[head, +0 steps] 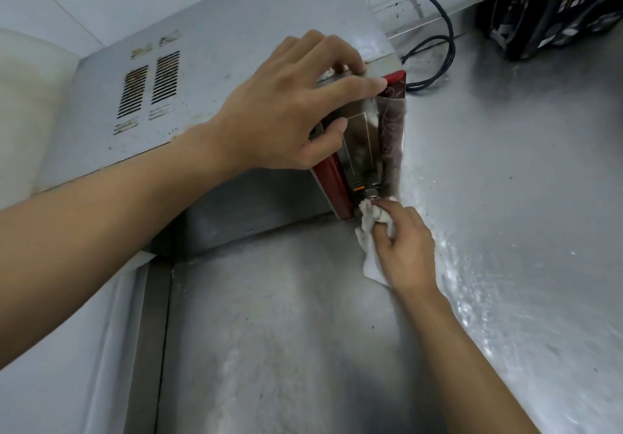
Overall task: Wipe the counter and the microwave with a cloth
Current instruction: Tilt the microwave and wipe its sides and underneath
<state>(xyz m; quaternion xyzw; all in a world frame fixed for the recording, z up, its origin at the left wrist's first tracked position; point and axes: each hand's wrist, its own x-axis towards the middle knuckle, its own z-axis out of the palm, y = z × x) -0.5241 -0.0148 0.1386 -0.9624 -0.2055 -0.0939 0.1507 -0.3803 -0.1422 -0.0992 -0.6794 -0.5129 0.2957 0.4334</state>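
The grey metal microwave (209,62) stands on the steel counter (505,197), its vented top facing me and its red-trimmed front panel (360,143) at the right. My left hand (286,106) lies on the top front corner, fingers over the edge and thumb on the front panel. My right hand (404,244) grips a crumpled white cloth (371,231) and presses it against the lower corner of the front panel, near a small knob with an orange mark. Part of the cloth hangs down under my palm.
A black power cord (441,39) loops on the counter behind the microwave. A black patterned bag (556,5) stands at the far right by the white wall. The counter surface shows smears and specks. A pale wall lies to the left.
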